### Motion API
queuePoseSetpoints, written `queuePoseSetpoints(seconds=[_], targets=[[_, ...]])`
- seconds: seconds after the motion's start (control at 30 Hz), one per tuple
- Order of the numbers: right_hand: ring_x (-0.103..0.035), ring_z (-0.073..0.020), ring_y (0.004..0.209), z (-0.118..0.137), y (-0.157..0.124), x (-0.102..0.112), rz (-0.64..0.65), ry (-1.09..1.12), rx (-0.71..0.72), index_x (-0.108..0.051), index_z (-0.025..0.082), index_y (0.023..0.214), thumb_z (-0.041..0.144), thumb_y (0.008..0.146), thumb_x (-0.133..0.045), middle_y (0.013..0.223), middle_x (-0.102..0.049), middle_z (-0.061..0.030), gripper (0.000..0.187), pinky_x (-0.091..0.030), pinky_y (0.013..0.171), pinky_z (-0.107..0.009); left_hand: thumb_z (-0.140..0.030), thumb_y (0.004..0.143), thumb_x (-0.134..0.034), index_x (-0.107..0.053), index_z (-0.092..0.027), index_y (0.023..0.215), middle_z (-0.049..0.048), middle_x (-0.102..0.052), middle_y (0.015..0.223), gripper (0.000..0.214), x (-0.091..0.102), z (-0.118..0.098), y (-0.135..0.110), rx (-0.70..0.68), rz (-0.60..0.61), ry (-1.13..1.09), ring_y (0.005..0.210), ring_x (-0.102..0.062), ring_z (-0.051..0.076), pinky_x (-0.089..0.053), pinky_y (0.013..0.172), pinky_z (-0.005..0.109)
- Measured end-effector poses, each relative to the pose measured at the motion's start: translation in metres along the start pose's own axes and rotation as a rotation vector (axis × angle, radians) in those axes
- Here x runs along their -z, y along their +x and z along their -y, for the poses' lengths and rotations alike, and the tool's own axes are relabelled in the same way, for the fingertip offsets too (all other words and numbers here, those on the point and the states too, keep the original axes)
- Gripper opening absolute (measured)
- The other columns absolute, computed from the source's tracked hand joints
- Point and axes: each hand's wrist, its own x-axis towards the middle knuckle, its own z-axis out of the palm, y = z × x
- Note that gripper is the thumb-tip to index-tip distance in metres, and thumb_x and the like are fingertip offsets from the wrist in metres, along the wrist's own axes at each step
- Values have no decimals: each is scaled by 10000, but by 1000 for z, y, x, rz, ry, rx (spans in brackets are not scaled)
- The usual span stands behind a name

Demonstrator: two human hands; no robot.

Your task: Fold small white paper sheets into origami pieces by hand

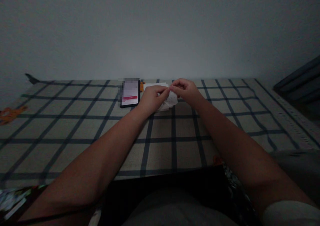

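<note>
Left hand (152, 97): thumb and fingers pinched on the white paper (172, 100), as far as the dim light shows.
Right hand (186, 89): fingertips together on the paper, just beside the left thumb.
White paper: crumpled, near the checked cloth (160, 152)'s far edge, around its middle.
Phone (130, 93): screen lit, left of the paper.

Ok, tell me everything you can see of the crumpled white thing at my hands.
The crumpled white thing looks thin, like paper or film, with creases and faint marks. It is over the checked cloth, partly hidden by the left hand, with the right hand at its upper edge. The exact grip is unclear.
</note>
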Motion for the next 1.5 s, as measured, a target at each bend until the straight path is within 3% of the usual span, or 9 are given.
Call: queuePoseSetpoints(seconds=[0.2,0.37,0.6,0.9,1.13,1.5], targets=[[-525,-125,622,1,-1,4,-11,-13,-22,-691,178,769,451,769,-759,664,-619,14,281,-426,591,-273,-445,971,-561,-821,-182,894,61,-807,879,378,1,1,1,25,48,-16,793,-693,193,-475,685,294],[-555,-138,656,1,-1,8,45,-69,-27,-688,180,754,457,768,-780,674,-642,4,292,-436,611,-279,-417,899,-648,-815,-182,843,46,-777,791,294,0,4,2,97,64,-44,711,-647,167,-458,653,280],[-535,-121,606,-1,1,3,34,71,-79,-700,184,892,533,754,-813,680,-624,17,392,-444,561,-263,-456,879,-701,-814,-169,835,49,-774,780,311,4,3,3,151,-32,-113,695,-632,161,-453,662,283],[-558,-131,642,-5,2,6,-20,60,-82,-676,187,806,464,744,-823,692,-642,4,319,-446,582,-265,-431,862,-750,-848,-178,955,63,-818,913,287,0,8,4,255,-83,-251,817,-710,187,-528,757,293],[-561,-138,665,-4,1,7,20,17,-103,-706,178,794,474,712,-847,706,-670,-10,338,-441,595,-265,-371,852,-735,-848,-186,885,60,-828,924,219,2,4,4,268,-72,-224,864,-730,204,-552,837,322],[-573,-142,672,-3,2,8,44,9,-118,-699,176,791,467,672,-863,709,-666,-7,355,-452,623,-280,-384,819,-763,-823,-177,861,59,-809,850,220,3,5,4,320,-39,-167,769,-695,178,-520,741,299]])
